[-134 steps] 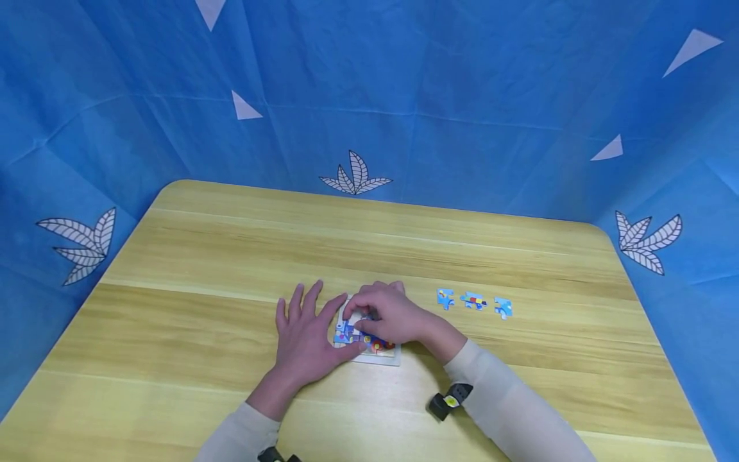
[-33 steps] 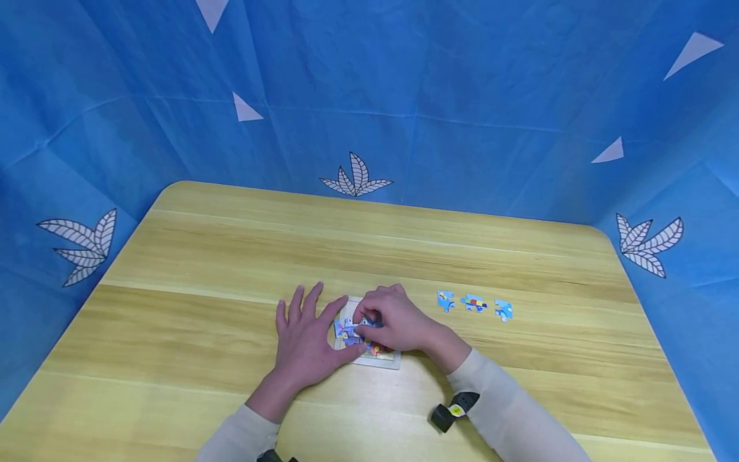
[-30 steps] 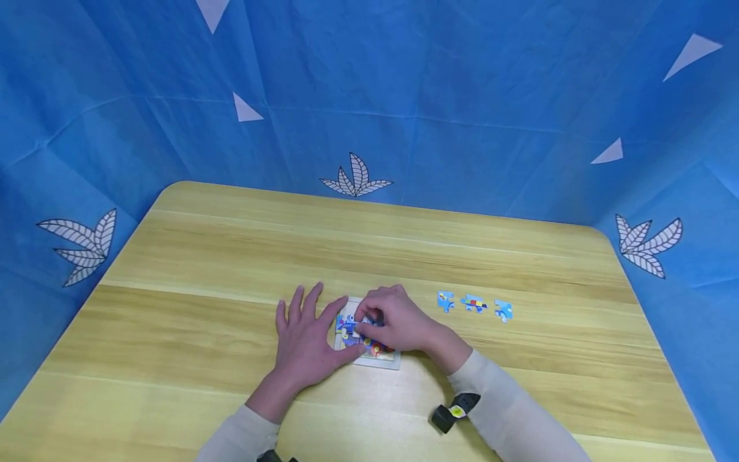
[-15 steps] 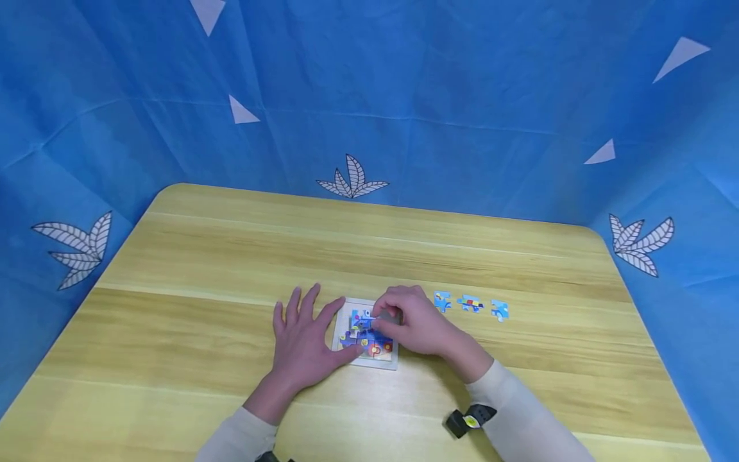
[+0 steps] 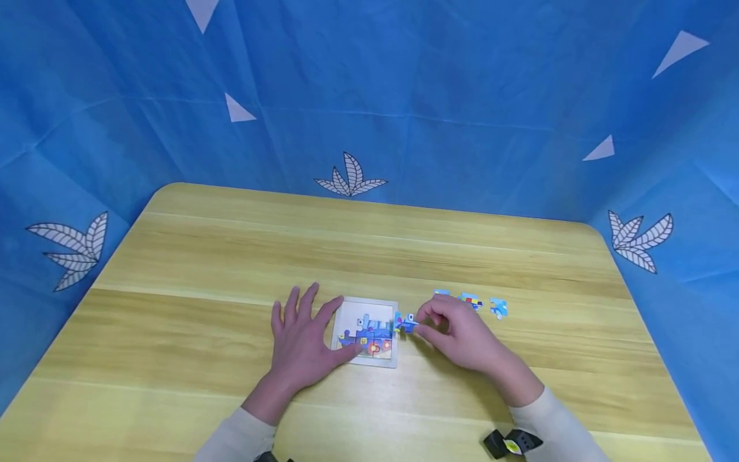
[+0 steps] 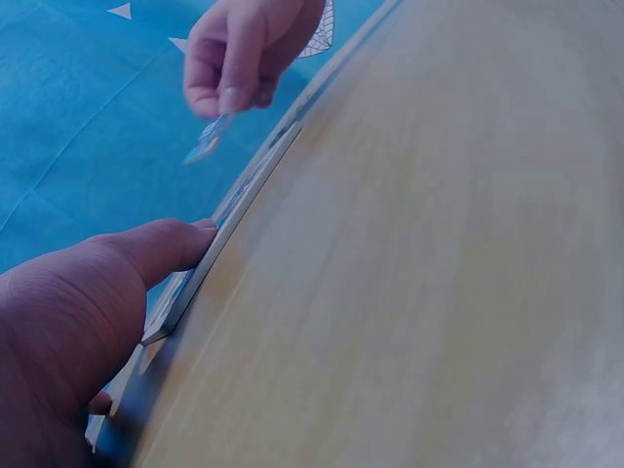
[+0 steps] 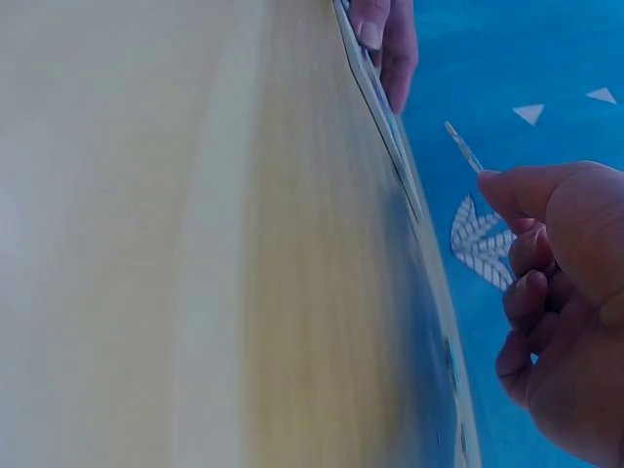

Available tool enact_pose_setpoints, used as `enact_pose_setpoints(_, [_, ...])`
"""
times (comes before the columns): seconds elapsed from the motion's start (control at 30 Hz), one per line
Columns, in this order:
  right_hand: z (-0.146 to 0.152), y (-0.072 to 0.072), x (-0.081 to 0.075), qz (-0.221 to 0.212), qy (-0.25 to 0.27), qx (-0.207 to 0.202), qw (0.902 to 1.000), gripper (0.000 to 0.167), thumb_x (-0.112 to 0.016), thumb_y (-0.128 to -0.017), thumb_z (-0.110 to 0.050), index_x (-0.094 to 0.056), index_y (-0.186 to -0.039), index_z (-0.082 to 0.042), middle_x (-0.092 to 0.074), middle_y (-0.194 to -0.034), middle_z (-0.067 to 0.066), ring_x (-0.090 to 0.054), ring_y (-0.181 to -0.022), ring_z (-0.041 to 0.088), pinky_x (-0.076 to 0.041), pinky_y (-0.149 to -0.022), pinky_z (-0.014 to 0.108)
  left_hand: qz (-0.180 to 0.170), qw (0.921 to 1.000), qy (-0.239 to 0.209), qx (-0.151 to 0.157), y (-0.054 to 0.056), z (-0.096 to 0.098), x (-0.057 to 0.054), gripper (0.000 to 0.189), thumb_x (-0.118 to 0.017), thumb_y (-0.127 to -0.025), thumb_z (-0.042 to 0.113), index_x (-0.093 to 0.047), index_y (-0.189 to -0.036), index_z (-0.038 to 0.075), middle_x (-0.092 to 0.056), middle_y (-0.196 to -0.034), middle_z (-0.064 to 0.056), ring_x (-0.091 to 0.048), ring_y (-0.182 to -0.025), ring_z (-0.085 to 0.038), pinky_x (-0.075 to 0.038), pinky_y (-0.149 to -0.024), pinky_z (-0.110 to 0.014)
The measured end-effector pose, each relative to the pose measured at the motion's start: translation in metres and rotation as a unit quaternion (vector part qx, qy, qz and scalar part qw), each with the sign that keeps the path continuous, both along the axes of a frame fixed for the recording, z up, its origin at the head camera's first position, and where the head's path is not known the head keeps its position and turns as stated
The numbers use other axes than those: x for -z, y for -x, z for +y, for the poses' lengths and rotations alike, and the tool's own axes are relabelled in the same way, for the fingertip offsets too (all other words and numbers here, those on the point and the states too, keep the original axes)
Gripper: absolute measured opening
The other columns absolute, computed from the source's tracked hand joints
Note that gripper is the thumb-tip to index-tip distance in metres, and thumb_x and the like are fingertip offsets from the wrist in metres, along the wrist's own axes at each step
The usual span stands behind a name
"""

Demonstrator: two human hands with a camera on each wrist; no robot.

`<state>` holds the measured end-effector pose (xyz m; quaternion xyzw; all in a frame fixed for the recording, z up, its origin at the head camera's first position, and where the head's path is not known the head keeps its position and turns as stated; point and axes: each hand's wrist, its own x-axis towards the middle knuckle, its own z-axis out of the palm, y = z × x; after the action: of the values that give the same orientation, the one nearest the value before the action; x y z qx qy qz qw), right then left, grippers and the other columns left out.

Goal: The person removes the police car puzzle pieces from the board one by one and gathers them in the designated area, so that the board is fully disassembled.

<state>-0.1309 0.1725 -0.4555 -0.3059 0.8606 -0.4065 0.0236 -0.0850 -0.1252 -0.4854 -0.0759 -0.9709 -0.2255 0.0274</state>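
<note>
A puzzle tray (image 5: 365, 299) with a pale rim lies flat on the table, its lower part filled with joined pieces of a blue vehicle picture with red wheels. My left hand (image 5: 306, 340) is spread at the tray's left side, thumb resting over its lower edge. To the right of the tray, my right hand (image 5: 462, 330) pinches a blue jigsaw piece (image 5: 407, 323) between thumb and fingertips. In the right wrist view that jigsaw piece (image 7: 464, 148) is seen edge-on, raised above the table. The upper part of the tray shows its bare pale base.
Three loose jigsaw pieces lie in a row behind the right hand: one (image 5: 441, 292) partly hidden by it, one (image 5: 471, 300) with coloured blocks, one (image 5: 499, 308) light blue. A blue cloth (image 5: 369, 96) hangs behind the wooden table (image 5: 231, 244).
My right hand has lifted the blue jigsaw piece out of the tray and moved right with it, uncovering the tray's upper part. The left hand stays at the tray.
</note>
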Motion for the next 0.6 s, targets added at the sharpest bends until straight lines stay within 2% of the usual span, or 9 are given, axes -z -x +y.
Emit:
enact_pose_setpoints(0.3, [0.034,-0.01,0.002,0.003,-0.023,0.048,0.9986,0.019,-0.078,-0.088,-0.009,-0.067,-0.091,-0.024,-0.047,-0.073,-0.01,-0.046,-0.066,0.011,-0.039,-0.06,0.027,-0.001,1.0,-0.002,-0.001,0.0,0.001,-0.001,0.09,-0.065,-0.075,0.078,-0.051,-0.147,0.027,-0.022,-0.161,-0.014,-0.004,-0.147,-0.043,0.005,-0.109,-0.066])
enact_pose_setpoints(0.4, [0.041,-0.01,0.004,0.005,-0.028,0.058,0.9979,0.019,-0.077,-0.088,-0.008,-0.066,-0.09,-0.024,-0.047,-0.072,-0.01,-0.045,-0.063,0.011,-0.047,-0.082,0.029,-0.002,1.0,-0.002,-0.004,0.0,0.001,-0.001,0.09,-0.063,-0.075,0.08,-0.051,-0.147,0.027,-0.022,-0.161,-0.014,-0.003,-0.147,-0.043,0.005,-0.11,-0.066])
enact_pose_setpoints(0.47, [0.044,-0.01,0.006,0.003,-0.03,0.061,0.9977,0.018,-0.077,-0.088,-0.008,-0.067,-0.09,-0.023,-0.047,-0.071,-0.009,-0.044,-0.061,0.01,-0.044,-0.099,0.033,-0.002,1.0,0.0,-0.005,0.0,0.001,0.0,0.091,-0.063,-0.075,0.08,-0.051,-0.147,0.027,-0.022,-0.161,-0.014,-0.003,-0.147,-0.043,0.005,-0.11,-0.065])
enact_pose_setpoints(0.53, [0.046,-0.009,0.007,0.003,-0.034,0.065,0.9973,0.017,-0.077,-0.088,-0.009,-0.067,-0.09,-0.022,-0.047,-0.07,-0.009,-0.043,-0.06,0.009,-0.042,-0.101,0.033,-0.002,1.0,0.002,-0.005,0.0,0.002,0.0,0.091,-0.062,-0.075,0.081,-0.051,-0.148,0.028,-0.021,-0.161,-0.014,-0.003,-0.148,-0.043,0.005,-0.11,-0.065])
enact_pose_setpoints(0.6, [0.049,-0.009,0.008,0.005,-0.039,0.069,0.9968,0.017,-0.077,-0.088,-0.009,-0.068,-0.09,-0.022,-0.047,-0.07,-0.01,-0.043,-0.06,0.009,-0.048,-0.084,0.027,-0.003,1.0,0.002,-0.005,0.0,0.002,0.0,0.091,-0.062,-0.075,0.081,-0.051,-0.148,0.028,-0.022,-0.161,-0.014,-0.003,-0.148,-0.043,0.005,-0.11,-0.065])
